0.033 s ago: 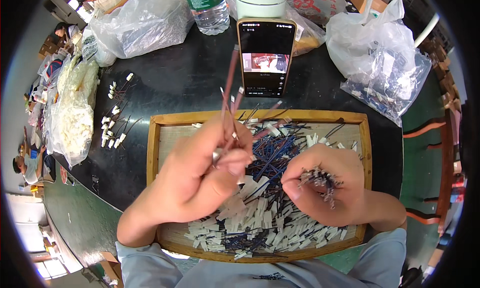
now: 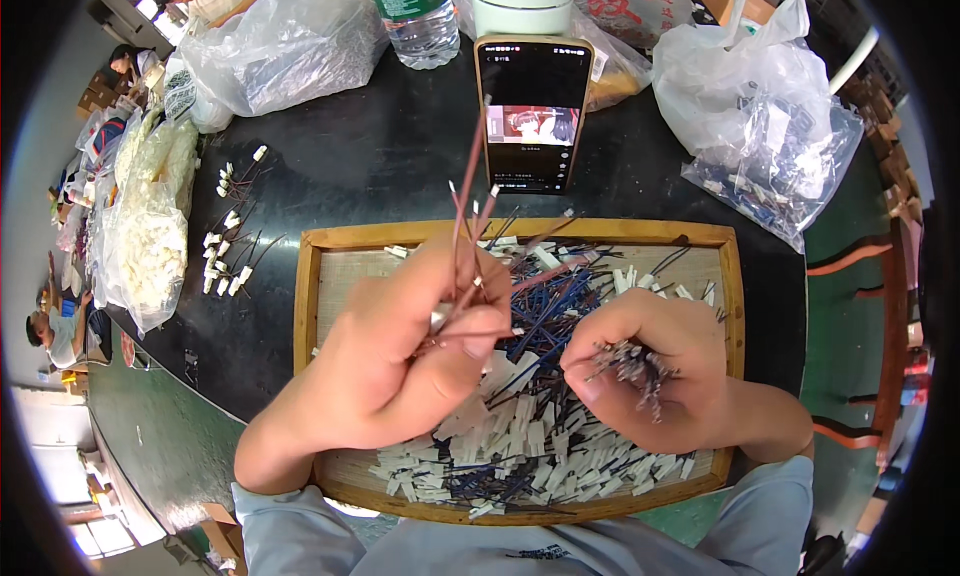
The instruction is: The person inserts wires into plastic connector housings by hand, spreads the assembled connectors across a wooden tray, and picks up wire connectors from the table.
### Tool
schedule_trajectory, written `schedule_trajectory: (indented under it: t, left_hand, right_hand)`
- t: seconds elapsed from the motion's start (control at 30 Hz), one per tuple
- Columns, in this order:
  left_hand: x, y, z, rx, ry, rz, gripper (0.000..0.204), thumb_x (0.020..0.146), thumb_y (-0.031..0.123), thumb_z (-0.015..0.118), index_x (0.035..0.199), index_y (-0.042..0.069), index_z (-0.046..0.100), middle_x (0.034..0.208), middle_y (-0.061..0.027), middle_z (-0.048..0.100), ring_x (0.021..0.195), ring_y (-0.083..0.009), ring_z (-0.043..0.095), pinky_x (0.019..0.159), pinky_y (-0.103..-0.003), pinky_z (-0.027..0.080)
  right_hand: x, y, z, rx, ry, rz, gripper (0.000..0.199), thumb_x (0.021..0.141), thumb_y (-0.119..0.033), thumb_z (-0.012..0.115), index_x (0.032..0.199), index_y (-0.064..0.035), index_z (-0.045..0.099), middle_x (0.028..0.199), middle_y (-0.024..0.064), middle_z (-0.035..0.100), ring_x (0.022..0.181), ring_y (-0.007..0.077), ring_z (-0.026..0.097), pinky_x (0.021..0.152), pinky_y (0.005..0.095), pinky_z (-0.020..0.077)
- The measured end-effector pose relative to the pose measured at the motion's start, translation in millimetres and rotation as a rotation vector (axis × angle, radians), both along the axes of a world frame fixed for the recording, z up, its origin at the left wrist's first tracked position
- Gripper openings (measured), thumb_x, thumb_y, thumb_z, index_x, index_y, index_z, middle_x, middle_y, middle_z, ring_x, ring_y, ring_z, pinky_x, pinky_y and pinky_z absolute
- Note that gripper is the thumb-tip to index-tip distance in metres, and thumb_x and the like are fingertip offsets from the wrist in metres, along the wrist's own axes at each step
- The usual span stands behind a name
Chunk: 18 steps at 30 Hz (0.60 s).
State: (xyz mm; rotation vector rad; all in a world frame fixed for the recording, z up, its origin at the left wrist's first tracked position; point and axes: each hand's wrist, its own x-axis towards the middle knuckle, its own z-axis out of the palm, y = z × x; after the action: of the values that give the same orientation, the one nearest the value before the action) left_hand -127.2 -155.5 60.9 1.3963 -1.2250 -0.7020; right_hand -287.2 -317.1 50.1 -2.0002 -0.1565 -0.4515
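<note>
My left hand (image 2: 390,366) is closed around a small bunch of reddish-brown wires (image 2: 468,201) with metal tips, which stick up toward the far side. My right hand (image 2: 700,396) is closed on a bundle of dark wires with small terminals (image 2: 630,361). Both hands hover over a wooden tray (image 2: 305,296) heaped with blue and black wires (image 2: 545,296) and white connector housings (image 2: 520,436). The hands are a little apart and do not touch.
A phone (image 2: 530,116) stands propped behind the tray, its screen lit. Plastic bags lie at the back left (image 2: 280,46) and right (image 2: 770,146), and a bottle (image 2: 415,16) stands at the back. Loose wired connectors (image 2: 228,246) and a bag of white parts (image 2: 150,236) lie left.
</note>
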Motion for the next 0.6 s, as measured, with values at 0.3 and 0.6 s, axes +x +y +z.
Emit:
schedule_trajectory:
  t: [0.3, 0.6]
  left_hand:
    - [-4, -3, 0, -0.094, -0.060, 0.052, 0.030, 0.095, 0.029, 0.045, 0.087, 0.000, 0.045, 0.073, -0.0064, 0.051, 0.059, -0.0094, 0.050, 0.054, -0.023, 0.040]
    - [-5, -3, -4, -0.102, -0.111, 0.011, 0.029, 0.094, 0.028, 0.048, 0.089, -0.001, 0.048, 0.073, -0.0058, 0.053, 0.061, -0.0099, 0.052, 0.055, -0.022, 0.040]
  right_hand:
    - [-3, 1, -4, 0.059, 0.046, -0.009, 0.023, 0.074, -0.005, 0.069, 0.093, -0.0038, 0.055, 0.071, 0.0009, 0.060, 0.057, 0.0083, 0.058, 0.049, 0.0219, 0.0420]
    - [2, 5, 6, -0.008, 0.028, -0.052, 0.013, 0.075, -0.003, 0.066, 0.084, -0.0036, 0.058, 0.068, 0.0033, 0.061, 0.050, 0.0094, 0.055, 0.046, 0.0215, 0.0407]
